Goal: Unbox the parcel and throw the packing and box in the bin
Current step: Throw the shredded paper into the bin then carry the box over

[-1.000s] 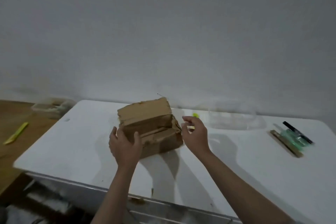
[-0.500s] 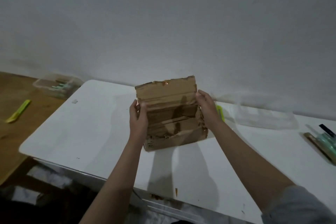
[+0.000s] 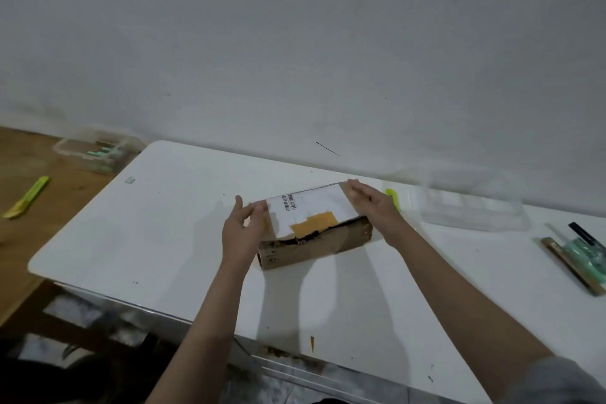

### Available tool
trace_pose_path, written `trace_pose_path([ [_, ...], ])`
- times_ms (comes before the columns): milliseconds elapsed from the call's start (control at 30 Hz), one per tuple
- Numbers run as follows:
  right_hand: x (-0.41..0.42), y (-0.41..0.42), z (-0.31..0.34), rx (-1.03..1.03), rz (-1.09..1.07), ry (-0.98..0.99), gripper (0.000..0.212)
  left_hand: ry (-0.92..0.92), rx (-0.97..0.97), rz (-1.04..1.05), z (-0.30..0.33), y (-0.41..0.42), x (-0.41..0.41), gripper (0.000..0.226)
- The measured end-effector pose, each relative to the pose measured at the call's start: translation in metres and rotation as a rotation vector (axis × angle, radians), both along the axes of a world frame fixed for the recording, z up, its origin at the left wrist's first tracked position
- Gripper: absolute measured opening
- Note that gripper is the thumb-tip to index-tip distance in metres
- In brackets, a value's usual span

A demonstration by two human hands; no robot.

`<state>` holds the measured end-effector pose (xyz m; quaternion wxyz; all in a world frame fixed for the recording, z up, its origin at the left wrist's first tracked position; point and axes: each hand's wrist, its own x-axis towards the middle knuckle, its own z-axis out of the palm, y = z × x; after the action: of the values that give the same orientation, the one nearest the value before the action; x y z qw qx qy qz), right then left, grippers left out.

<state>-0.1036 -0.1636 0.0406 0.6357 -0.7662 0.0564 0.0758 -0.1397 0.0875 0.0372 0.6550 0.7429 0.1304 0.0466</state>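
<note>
Item: brown cardboard parcel, lying flat near the middle of a white table, long side towards the viewer, its front wall torn along the upper edge. Top face: a white shipping label with barcodes at its left end, and a patch of tan tape over the label's near edge. Left hand: at the parcel's left end, fingers fairly straight and spread, pointing up and away, palm turned towards the box; the hand is blurred, so whether it touches the cardboard or stands just clear cannot be told. Right hand: at the parcel's right end, fingers extended and loosely together, fingertips at the far right corner of the top face; it seems to rest against the box without curling round it. A grey sleeve shows at the lower right, on the right arm. Other contents of the table: a yellow-green object just behind the right hand, mostly hidden by it; a clear plastic tray to the right of that, against the wall; at the far right edge, a flat packet with a brown strip and pale green contents, with a black pen at its far end. To the left of the white table, a wooden surface carrying a yellow-green cutter and, nearer the wall, a clear plastic container holding small green pieces. Backdrop: plain grey-white wall.
</note>
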Motion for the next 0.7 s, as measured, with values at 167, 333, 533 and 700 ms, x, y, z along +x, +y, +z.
trace_pose_path([
  [167, -0.013, 0.007, -0.008, -0.085, -0.005, -0.026, 0.057, 0.041, 0.117, -0.133, -0.012, 0.004, -0.015, 0.044],
  [333, -0.027, 0.002, -0.002, -0.066, -0.099, -0.079, 0.056, 0.009, 0.179, -0.138, -0.005, -0.010, -0.018, 0.046],
  [533, -0.090, -0.065, 0.013, -0.056, -0.333, -0.156, 0.050, -0.040, 0.201, -0.308, 0.008, -0.080, -0.030, 0.047],
  [700, -0.191, -0.158, 0.016, -0.095, -0.564, -0.181, 0.050, -0.143, 0.211, -0.514, 0.014, -0.183, -0.077, 0.043],
])
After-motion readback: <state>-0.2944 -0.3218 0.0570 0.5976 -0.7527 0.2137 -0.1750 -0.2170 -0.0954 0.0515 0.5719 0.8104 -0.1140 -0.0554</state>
